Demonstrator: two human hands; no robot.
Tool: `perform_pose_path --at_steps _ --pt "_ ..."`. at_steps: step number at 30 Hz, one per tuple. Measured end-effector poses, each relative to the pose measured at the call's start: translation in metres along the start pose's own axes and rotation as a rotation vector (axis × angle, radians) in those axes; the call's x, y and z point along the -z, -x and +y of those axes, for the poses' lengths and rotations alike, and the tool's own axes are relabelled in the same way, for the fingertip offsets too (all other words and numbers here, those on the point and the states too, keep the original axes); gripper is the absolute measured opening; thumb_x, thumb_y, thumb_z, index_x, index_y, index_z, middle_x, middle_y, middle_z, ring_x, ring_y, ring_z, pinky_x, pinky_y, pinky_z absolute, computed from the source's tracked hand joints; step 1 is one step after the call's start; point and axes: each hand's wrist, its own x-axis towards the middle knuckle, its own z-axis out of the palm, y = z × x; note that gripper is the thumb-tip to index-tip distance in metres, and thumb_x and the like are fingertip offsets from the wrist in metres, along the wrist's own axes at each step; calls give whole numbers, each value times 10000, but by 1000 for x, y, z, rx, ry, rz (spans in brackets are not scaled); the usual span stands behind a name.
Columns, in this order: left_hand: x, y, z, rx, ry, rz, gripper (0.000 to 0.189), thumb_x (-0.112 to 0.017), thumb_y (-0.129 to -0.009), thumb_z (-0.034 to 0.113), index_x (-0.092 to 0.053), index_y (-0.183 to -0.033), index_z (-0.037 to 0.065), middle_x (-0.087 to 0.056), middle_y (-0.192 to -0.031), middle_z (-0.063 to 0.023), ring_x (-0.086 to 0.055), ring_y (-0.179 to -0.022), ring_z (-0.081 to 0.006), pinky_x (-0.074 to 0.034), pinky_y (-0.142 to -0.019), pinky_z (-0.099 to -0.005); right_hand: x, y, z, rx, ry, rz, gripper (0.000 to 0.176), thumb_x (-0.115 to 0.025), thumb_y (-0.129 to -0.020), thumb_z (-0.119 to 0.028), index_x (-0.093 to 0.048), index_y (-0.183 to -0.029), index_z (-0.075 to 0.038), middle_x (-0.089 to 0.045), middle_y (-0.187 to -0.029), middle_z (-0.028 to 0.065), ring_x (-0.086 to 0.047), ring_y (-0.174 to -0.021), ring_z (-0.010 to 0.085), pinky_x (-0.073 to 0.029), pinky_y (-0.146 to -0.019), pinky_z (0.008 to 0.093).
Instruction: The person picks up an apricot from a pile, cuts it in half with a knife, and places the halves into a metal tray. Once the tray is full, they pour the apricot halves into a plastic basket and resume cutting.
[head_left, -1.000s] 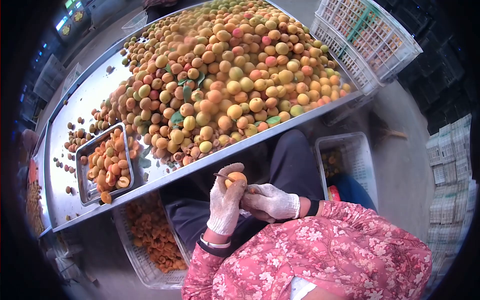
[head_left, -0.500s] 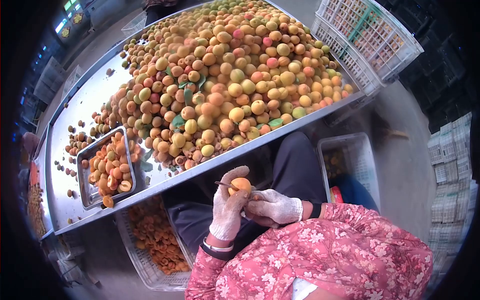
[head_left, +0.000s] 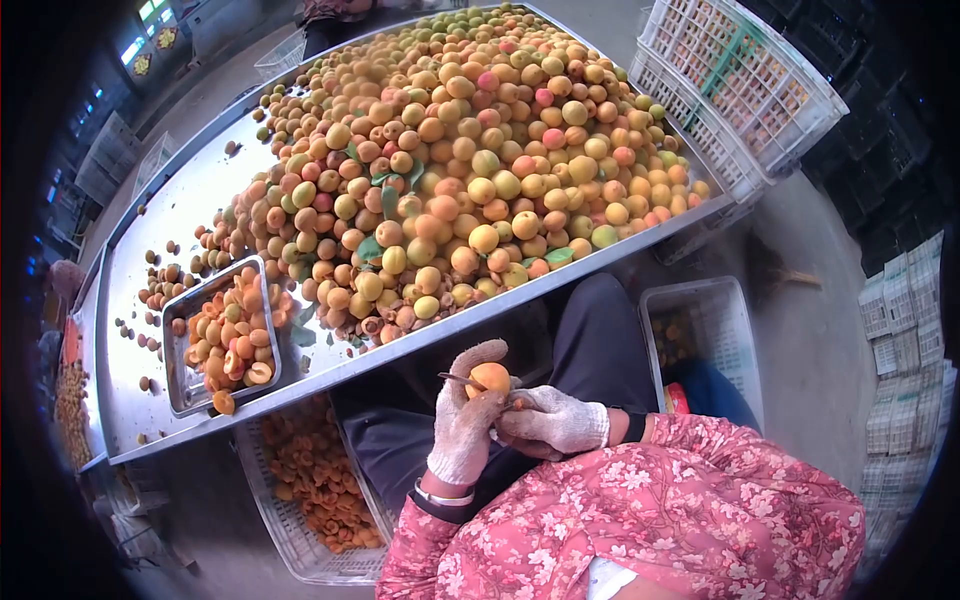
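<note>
My left hand point(head_left: 462, 430) sits in the lower middle of the frame, below the edge of the metal table point(head_left: 170, 210). Its gloved fingers are pinching one apricot point(head_left: 491, 378), with the thumb arched over the top of the fruit. The apricot is at my fingertips, up off my lap and just short of the table edge. It is round, so it has no long axis to speak of.

A thin knife blade point(head_left: 452, 378) pokes out on the fruit's left side. It lies nearly level across the frame, with its tip pointing left.

My right hand point(head_left: 552, 420) is just to the right, touching the left one. Its fingers are curled tight together and the tips press in at the fruit's lower right. What they close on is hidden from me.

The left hand is the one around the fruit, and the right meets it from the side. Above lies the heap of apricots point(head_left: 470, 170), with a tray point(head_left: 167, 360) of cut halves at the left.
</note>
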Motion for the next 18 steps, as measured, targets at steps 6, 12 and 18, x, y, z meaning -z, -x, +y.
perform_pose_path --at_steps 6,12,18 --pt "-4 -1 1 11 -20 40 639 -689 -785 271 -461 -1304 -23 -578 -1034 -97 -625 -942 -198 -521 -871 -312 -2 3 -12 2 81 8 150 -552 -989 -226 -558 -1008 -77 -528 -705 -34 -451 -509 47 -322 -431 208" --pt "-5 -5 -1 46 -102 115 491 -598 -831 148 -476 -1277 -20 -576 -1012 -100 -618 -888 -176 -521 -834 -292 -1 1 -9 9 170 118 183 -593 -967 -213 -559 -1077 -72 -553 -769 -29 -481 -601 49 -367 -505 213" --pt "0 -9 -8 50 -76 100 388 -571 -859 56 -527 -1242 16 -563 -1011 -66 -600 -849 -118 -517 -790 -247 3 0 -7 -35 184 154 200 -610 -962 -222 -563 -1091 -77 -559 -793 -24 -487 -634 48 -382 -538 212"
